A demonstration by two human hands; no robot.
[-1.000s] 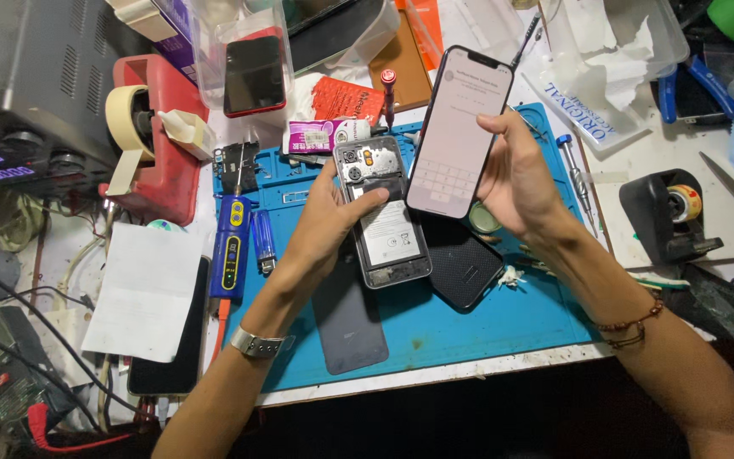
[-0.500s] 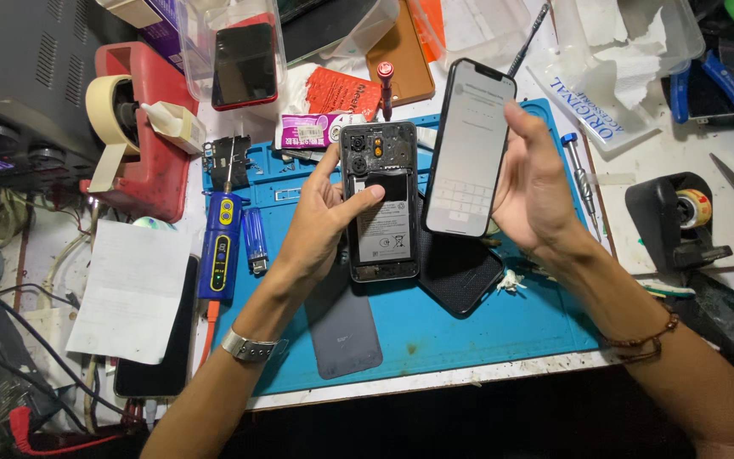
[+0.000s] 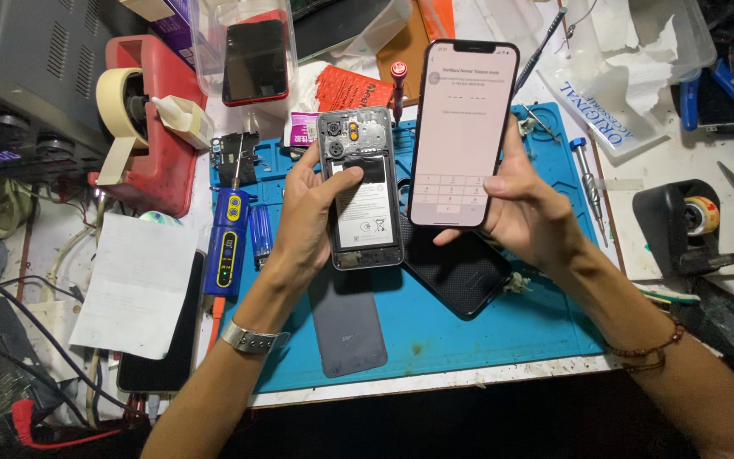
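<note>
Blue mat (image 3: 503, 340) is covering the messy bench (image 3: 690, 246). Left hand (image 3: 312, 212) is wrapping around an opened phone (image 3: 360, 189), its back off and battery showing. Right hand (image 3: 524, 212) is gripping a lit phone (image 3: 462, 132) upright beside it. Both are hovering just above the mat, being looked at together.

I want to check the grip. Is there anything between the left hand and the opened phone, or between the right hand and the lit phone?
Nothing visible. The left hand grips the opened phone directly, thumb on its battery. The right hand holds the lit phone directly.
</note>
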